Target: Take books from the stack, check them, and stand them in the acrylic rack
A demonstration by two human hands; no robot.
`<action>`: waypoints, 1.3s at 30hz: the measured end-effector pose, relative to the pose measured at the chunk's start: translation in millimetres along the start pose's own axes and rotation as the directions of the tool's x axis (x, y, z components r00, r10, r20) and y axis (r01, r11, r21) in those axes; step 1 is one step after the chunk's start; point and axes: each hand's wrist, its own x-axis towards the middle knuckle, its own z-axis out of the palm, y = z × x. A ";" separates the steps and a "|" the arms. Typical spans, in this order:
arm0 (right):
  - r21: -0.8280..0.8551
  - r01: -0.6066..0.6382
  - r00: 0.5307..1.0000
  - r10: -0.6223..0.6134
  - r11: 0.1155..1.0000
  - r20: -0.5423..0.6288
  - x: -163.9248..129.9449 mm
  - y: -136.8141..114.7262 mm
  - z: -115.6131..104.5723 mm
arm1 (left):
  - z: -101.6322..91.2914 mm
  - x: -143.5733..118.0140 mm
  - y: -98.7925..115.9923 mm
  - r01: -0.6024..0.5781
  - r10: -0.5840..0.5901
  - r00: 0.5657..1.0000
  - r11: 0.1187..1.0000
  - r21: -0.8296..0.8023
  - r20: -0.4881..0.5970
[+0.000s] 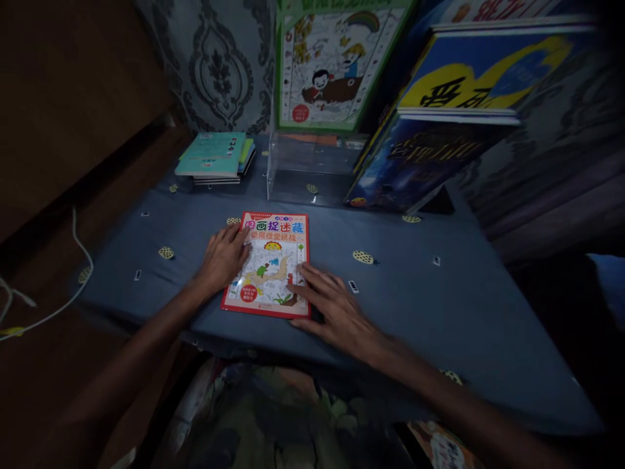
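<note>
A red-bordered children's picture book (271, 260) lies flat on the blue cloth-covered table (430, 306), near its front edge. My left hand (223, 257) rests on the book's left edge with the fingers spread over the cover. Fingers apart, my right hand (332, 306) lies flat on the book's lower right corner and the cloth beside it. Neither hand grips anything.
A stack of teal books (215, 157) sits at the back left. A clear plastic box (312, 168) stands behind the book, with a green-framed picture book (332, 65) upright behind it. Large blue books (439, 137) lean at the back right. A white cable (73, 260) hangs left.
</note>
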 end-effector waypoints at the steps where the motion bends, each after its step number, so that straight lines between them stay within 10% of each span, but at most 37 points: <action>1: 0.007 -0.029 0.999 0.029 1.000 0.017 0.2 2.2 -1.1 | 0.0 -0.3 -0.5 0.000 0.000 1.000 1.000 -0.028 -0.008; 7: 0.085 -0.123 0.992 0.120 0.989 0.044 10.2 8.3 -7.1 | -1.8 9.0 -8.7 0.092 -0.130 0.991 0.866 -0.492 -0.042; 13: 0.153 -0.130 0.988 0.141 0.980 -0.064 10.9 13.8 0.2 | -6.2 21.8 -2.3 0.337 -0.378 0.875 0.023 -0.941 0.304; 18: 0.369 -0.192 0.935 0.283 0.910 -0.213 10.0 28.1 8.4 | -15.1 22.7 15.1 0.398 -0.322 0.820 -0.274 -0.875 0.474; 28: 0.939 -0.111 0.851 0.519 0.325 -0.079 59.2 28.3 -18.6 | -44.0 56.6 60.2 0.087 -0.401 0.896 -0.260 -0.962 0.190; 39: 0.783 0.067 0.765 0.472 0.619 -0.439 80.1 14.7 -45.7 | -49.9 73.2 68.9 -0.151 -0.476 0.860 0.100 -0.983 -0.181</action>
